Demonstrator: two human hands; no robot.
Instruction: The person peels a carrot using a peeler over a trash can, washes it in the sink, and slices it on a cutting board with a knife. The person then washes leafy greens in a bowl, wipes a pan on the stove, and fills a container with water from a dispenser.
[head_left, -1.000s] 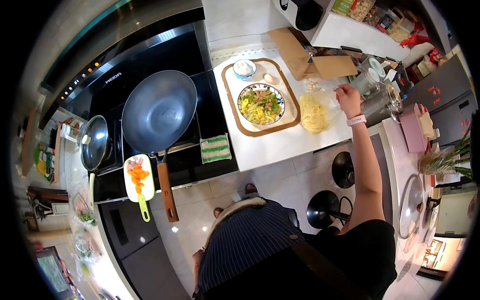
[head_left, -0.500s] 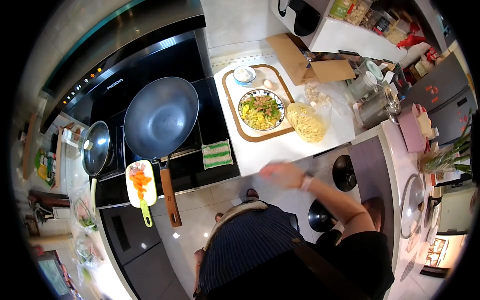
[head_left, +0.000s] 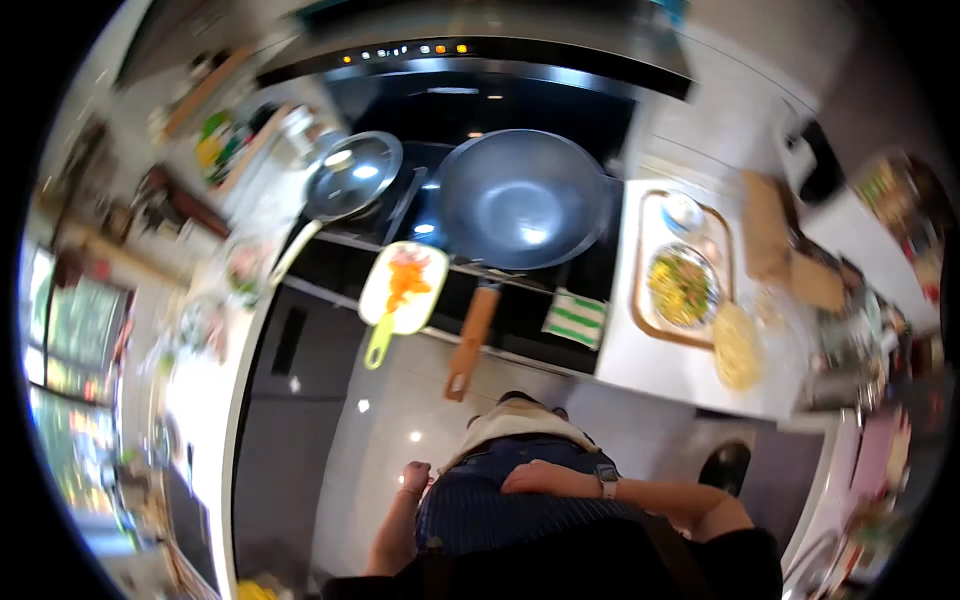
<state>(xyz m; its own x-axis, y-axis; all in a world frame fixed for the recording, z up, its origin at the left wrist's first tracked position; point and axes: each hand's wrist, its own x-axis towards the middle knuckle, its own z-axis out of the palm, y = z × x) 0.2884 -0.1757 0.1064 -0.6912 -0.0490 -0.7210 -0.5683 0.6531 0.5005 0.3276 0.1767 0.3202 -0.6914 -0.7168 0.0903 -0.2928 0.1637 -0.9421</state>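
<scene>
My right hand (head_left: 540, 478), with a watch on its wrist, lies against the front of the dark striped apron (head_left: 520, 525), fingers loosely extended and holding nothing visible. My left hand (head_left: 415, 477) hangs beside the apron on the left; its fingers are blurred. Beyond the hands, an empty wok (head_left: 520, 200) sits on the stove with its wooden handle (head_left: 472, 345) pointing towards me. Left of that handle, a white board (head_left: 425, 300) with a green handle holds orange pieces (head_left: 407, 283) and pink pieces.
A lidded pan (head_left: 355, 175) is at the stove's left. On the right counter, a brown-rimmed tray (head_left: 640, 290) holds a bowl of food (head_left: 683, 285) and a small bowl (head_left: 683, 212). Noodles (head_left: 737, 347) lie beside it. A green-striped cloth (head_left: 577, 318) is at the stove's front edge.
The view has swung left, so the stove and counter sit further right. My right hand has come from the noodle bag back to the apron. My left hand shows more fully.
</scene>
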